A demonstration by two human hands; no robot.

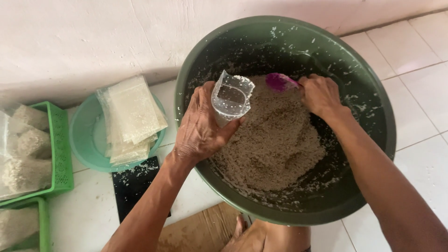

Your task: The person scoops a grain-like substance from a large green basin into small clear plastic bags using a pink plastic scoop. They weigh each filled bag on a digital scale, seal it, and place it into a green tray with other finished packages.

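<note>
A big dark green basin [373, 98] on the tiled floor holds a heap of pale crumbly grain mash [275, 144]. My left hand [200, 126] grips a small clear plastic bag [231, 95], held open at its mouth over the basin's left side. My right hand [319, 95] holds a purple spoon [279, 82], its bowl resting on the far edge of the heap, close to the bag's mouth.
A light green bowl [86, 135] with a stack of empty clear bags [130, 116] sits left of the basin. Green baskets [60, 154] with filled bags stand at the far left. A black flat scale [133, 186] and a wooden board [200, 231] lie near my foot [247, 238].
</note>
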